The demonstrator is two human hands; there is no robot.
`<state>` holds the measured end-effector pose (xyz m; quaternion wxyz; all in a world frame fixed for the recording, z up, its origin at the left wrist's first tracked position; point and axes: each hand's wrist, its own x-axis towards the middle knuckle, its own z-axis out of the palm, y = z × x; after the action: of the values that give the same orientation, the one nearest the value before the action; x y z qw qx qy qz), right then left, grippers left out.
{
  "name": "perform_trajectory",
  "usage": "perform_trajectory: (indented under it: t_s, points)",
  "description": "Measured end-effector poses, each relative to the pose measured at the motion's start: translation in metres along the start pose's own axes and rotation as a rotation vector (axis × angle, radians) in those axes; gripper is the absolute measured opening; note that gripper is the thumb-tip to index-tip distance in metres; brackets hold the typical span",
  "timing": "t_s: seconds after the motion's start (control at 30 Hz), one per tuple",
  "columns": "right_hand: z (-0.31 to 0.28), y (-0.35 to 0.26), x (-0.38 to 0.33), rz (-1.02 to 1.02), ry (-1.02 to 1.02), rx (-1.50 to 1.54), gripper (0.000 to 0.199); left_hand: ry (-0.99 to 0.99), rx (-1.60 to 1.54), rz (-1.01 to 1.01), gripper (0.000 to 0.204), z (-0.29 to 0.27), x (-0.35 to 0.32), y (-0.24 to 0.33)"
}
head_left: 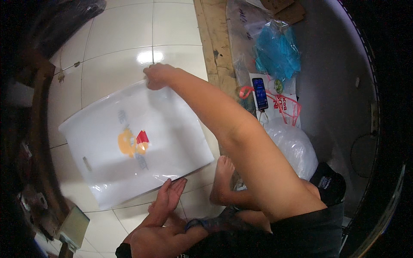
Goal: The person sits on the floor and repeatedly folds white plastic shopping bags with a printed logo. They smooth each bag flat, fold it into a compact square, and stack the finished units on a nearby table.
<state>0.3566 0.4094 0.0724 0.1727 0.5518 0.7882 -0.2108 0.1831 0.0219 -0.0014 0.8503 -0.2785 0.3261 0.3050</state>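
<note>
Past the far edge of the white bag [133, 148], the tiled floor [176, 21] gives open room between the dark plastic [66, 19] at upper left and the brown strip [211, 38]. A lane beside the dark frame [43, 133] pinches where the white bag's left corner comes near. The right arm [241, 133] slants across, blocking the straight way to the phone [260, 92]. A bare foot [223, 172] crowds the right corner; the left hand [170, 193] occupies part of the near edge.

Head-worn fisheye looks down over both hands [158, 76].
</note>
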Motion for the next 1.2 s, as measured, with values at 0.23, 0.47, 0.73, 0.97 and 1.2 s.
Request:
perform_trajectory:
  t_s: [0.23,0.47,0.73,0.97,1.2]
  points:
    - [0.021,0.006,0.02,-0.112,-0.062,-0.012,0.033,-0.04,-0.138,0.046,0.053,0.021,-0.001,0.004]
    - [0.026,0.017,0.019,-0.175,0.009,-0.036,0.029,0.035,-0.12,0.028,0.053,0.039,0.0,0.003]
    - [0.023,0.0,0.039,-0.31,-0.067,-0.243,0.028,0.157,0.028,0.209,0.043,0.024,-0.035,0.022]
    - [0.036,-0.045,0.046,-0.479,0.255,0.029,0.042,0.169,0.079,0.501,0.038,-0.008,-0.076,0.028]
    - [0.027,-0.088,0.067,-0.451,0.08,-0.127,0.039,0.201,0.034,0.553,0.033,0.003,-0.072,0.035]
